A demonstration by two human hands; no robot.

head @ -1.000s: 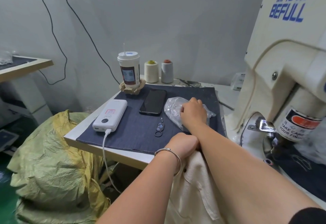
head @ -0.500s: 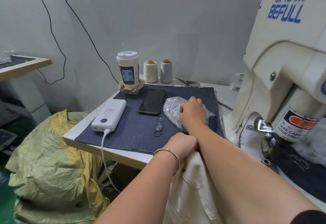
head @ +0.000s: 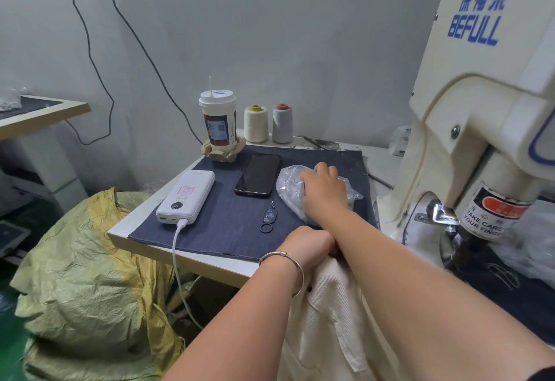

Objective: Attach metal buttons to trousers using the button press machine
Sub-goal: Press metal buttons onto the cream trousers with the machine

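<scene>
- The button press machine (head: 486, 128) fills the right side of the frame; its head with the finger-warning label is seen at right centre, with nothing placed under it yet.
- The cream trousers (head: 327, 320) hang at lower centre, off the table edge and well apart from the press head.
- A dark denim mat (head: 231, 221) covers the side table in the middle of the frame; a power bank (head: 186, 197), a phone (head: 259, 174), a drink cup (head: 218, 124), two thread cones (head: 268, 123) and a small key ring (head: 268, 218) are set on or just behind it.
- The clear plastic bag (head: 289, 184), judged to hold the metal buttons, lies on the mat right of the phone.
- The right hand (head: 326, 190) is laid on top of this bag with the fingers curled down into the plastic; whether a button is already pinched cannot be told.
- The left hand (head: 309, 245) is closed around the top edge of the trousers at the table's near edge.
- Compared with a second ago, little is changed: the right hand has stayed at the bag, shifted only slightly, and the trousers are still gripped. The step is therefore judged to be button pick-up, with pressing not yet begun.
</scene>
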